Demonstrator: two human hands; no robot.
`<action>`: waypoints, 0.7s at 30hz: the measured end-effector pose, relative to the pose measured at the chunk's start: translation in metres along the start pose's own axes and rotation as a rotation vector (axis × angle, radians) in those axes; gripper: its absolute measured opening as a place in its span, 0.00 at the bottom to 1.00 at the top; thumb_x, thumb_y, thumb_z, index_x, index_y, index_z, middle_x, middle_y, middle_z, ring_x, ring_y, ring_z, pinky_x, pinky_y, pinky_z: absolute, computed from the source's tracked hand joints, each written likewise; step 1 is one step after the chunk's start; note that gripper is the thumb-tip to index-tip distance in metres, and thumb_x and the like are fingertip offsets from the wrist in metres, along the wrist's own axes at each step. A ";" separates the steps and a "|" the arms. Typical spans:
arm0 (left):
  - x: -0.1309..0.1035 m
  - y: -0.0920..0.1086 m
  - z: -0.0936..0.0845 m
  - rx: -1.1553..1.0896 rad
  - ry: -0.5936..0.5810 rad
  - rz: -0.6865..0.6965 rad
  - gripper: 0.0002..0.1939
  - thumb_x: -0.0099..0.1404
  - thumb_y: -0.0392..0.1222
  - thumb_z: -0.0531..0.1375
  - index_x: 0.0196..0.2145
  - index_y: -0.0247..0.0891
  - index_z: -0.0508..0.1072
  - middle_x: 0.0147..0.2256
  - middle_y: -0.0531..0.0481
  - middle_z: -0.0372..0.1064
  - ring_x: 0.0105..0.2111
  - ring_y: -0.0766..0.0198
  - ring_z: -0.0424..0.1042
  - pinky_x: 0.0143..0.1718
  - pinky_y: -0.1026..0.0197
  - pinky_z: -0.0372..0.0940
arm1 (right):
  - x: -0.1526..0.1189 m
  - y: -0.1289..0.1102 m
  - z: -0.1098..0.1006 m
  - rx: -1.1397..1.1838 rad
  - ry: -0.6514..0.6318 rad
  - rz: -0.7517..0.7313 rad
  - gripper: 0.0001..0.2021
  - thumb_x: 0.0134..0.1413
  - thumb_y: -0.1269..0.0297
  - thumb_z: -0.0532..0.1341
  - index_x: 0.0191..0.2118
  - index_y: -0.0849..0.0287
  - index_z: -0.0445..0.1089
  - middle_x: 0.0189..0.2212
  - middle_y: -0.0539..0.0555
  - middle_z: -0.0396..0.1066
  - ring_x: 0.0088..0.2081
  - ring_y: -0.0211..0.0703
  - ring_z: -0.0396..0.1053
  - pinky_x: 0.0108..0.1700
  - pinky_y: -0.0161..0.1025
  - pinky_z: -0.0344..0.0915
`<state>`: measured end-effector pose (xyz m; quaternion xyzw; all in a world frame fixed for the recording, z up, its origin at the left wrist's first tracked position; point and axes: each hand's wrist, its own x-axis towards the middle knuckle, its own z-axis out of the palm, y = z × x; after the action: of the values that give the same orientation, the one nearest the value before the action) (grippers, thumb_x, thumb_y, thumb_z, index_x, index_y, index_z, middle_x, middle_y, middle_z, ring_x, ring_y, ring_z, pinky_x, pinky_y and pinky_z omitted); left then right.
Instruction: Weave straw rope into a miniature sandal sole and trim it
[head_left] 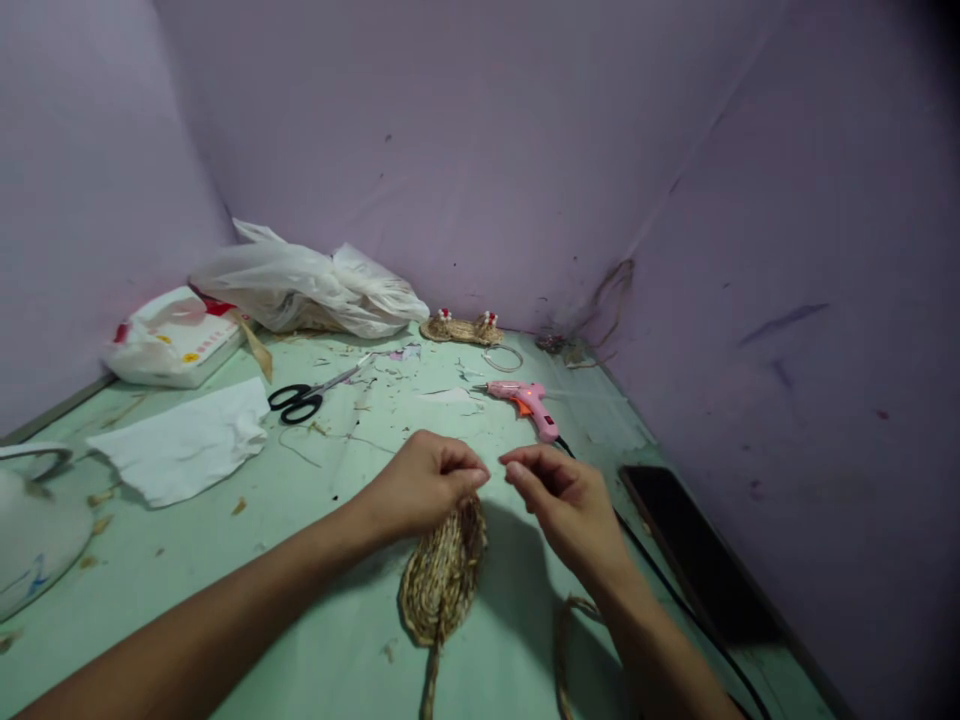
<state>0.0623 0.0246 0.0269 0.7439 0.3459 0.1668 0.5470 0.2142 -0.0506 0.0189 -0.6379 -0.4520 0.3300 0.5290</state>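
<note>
My left hand (431, 485) is closed at the far end of an oval, sole-shaped piece of coiled straw braid (442, 580), and its fingers cover that end. A tail of braid runs from the piece's near end toward me. Just to the right, my right hand (562, 500) has thumb and forefinger pinched close to my left fingertips. Whatever lies between those fingers is too small to make out. A loose loop of straw cord (564, 650) curves on the table beneath my right wrist.
Beyond my hands lie a pink glue gun (529, 400) with a black cable, black-handled scissors (300, 400) and white paper (187, 440). A phone (697, 555) rests at right. Against the wall are a plastic bag (315, 285), a box (191, 345) and a beaded straw piece (461, 330).
</note>
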 end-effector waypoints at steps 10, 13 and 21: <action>-0.008 0.003 -0.013 0.512 0.497 0.144 0.16 0.58 0.37 0.54 0.44 0.35 0.71 0.42 0.43 0.69 0.38 0.57 0.69 0.41 0.55 0.62 | 0.002 -0.005 0.000 0.836 -0.166 0.448 0.10 0.34 0.67 0.68 0.27 0.62 0.70 0.22 0.45 0.58 0.16 0.23 0.44 0.14 0.22 0.39; -0.016 0.011 -0.003 0.407 0.390 0.333 0.13 0.58 0.35 0.54 0.40 0.37 0.73 0.37 0.47 0.71 0.36 0.62 0.69 0.39 0.60 0.62 | -0.005 -0.004 0.009 0.861 -0.235 0.497 0.09 0.36 0.68 0.69 0.28 0.64 0.71 0.22 0.46 0.57 0.17 0.23 0.44 0.13 0.21 0.40; -0.024 0.010 0.006 0.434 0.343 0.454 0.11 0.57 0.32 0.52 0.25 0.34 0.75 0.23 0.49 0.69 0.24 0.67 0.66 0.27 0.65 0.60 | -0.012 -0.004 0.021 0.873 -0.356 0.538 0.10 0.32 0.66 0.70 0.24 0.65 0.72 0.16 0.43 0.50 0.17 0.24 0.40 0.14 0.23 0.36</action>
<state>0.0525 0.0022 0.0368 0.8620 0.2857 0.3291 0.2590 0.1903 -0.0540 0.0171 -0.3862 -0.1763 0.7136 0.5572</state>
